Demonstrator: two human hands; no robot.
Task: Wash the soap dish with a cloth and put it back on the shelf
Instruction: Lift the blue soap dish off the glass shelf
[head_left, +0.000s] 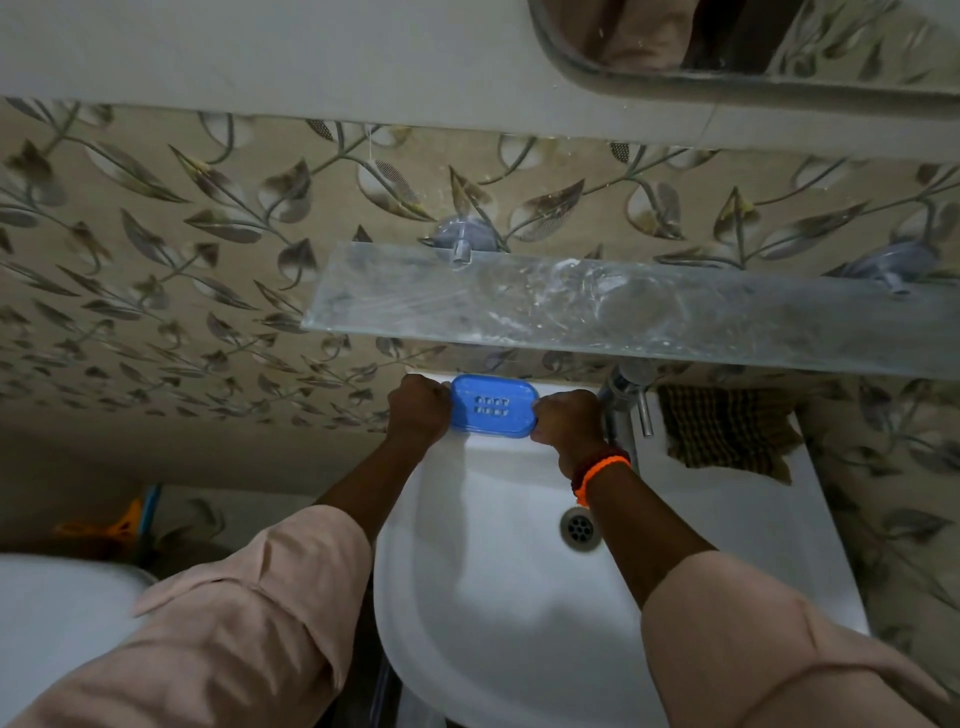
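Over the white sink (498, 571), both hands grip the blue soap dish's (493, 405) ends

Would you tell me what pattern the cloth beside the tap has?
Brown-and-yellow checked cloth, clearest in the head view.

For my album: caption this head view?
Both hands hold a blue soap dish over the sink.

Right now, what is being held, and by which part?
The blue soap dish, gripped at its two short ends: left hand on one, right hand on the other, over the sink.
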